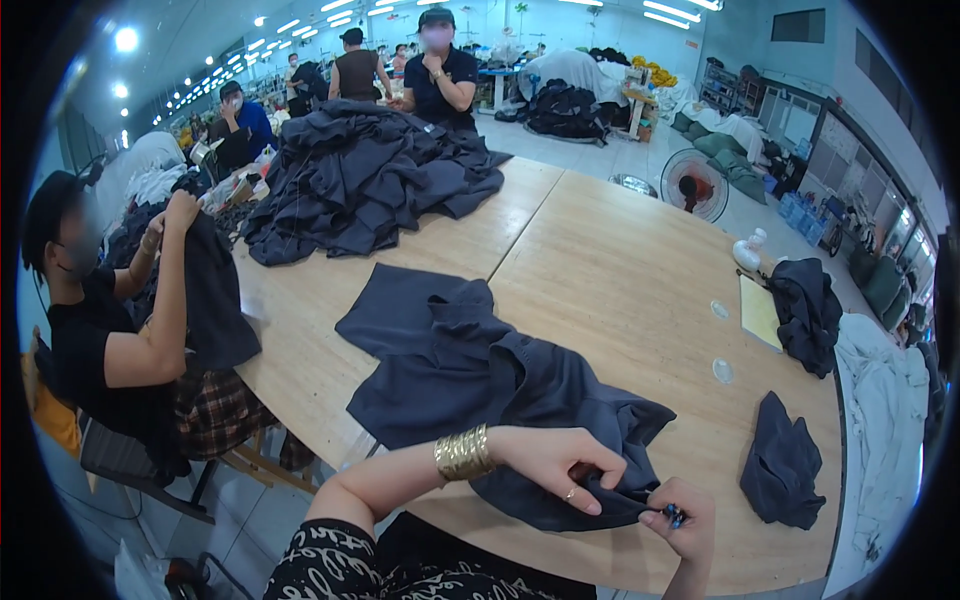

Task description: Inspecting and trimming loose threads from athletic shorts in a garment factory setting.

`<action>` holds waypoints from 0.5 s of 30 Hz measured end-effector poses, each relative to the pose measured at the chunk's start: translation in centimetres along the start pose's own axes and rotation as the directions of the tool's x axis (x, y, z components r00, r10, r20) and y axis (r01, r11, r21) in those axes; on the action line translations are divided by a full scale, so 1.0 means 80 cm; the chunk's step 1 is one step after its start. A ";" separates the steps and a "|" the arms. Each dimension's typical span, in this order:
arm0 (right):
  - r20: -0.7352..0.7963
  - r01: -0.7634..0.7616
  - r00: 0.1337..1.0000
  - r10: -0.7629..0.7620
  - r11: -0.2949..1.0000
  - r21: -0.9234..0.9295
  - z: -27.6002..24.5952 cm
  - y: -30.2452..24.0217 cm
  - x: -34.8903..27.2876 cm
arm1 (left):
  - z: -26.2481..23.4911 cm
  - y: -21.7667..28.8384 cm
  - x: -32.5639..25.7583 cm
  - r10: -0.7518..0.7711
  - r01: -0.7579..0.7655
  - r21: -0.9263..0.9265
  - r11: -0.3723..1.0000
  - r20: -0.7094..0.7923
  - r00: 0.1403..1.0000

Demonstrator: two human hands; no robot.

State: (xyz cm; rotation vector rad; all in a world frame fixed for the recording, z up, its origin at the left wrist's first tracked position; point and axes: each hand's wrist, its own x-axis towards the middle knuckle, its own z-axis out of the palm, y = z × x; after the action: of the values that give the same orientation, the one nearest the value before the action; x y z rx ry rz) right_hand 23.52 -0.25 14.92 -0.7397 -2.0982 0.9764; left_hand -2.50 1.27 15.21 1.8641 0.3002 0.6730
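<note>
On dark garment, curled left hand

1. Broad, gold-coloured metallic cuff bracelet with a textured surface, encircling the left wrist.
2. Slim gold-coloured ring, worn on the left hand.
3. Short black fabric sleeve, printed with white cursive lettering.

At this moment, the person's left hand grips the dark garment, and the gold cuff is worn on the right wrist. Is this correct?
Not fully: the head view shows the gold cuff on the left wrist. The left hand does grip the dark garment.
</note>
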 end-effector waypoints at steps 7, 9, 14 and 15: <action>0.149 -0.029 0.988 0.028 1.000 0.005 0.002 -0.031 0.034 | -0.005 0.028 0.019 -0.025 -0.014 0.289 0.957 0.133 0.991; 0.126 -0.059 0.990 0.064 0.998 -0.037 -0.004 -0.040 0.043 | -0.026 0.042 0.018 -0.015 -0.019 0.381 0.925 0.085 0.996; 0.003 -0.054 0.998 0.055 0.987 -0.148 -0.005 -0.031 0.040 | -0.061 0.052 -0.009 -0.023 0.103 0.752 0.651 -0.116 0.993; -0.032 -0.054 0.998 0.048 0.978 -0.203 -0.009 -0.027 0.036 | -0.064 0.053 -0.014 0.025 0.110 0.793 0.599 -0.156 0.987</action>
State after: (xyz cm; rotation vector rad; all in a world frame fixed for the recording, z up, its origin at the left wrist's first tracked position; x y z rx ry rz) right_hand 21.92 0.95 18.00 -0.9078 -2.1863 0.7805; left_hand -6.80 3.00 20.12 2.6629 0.8689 0.7040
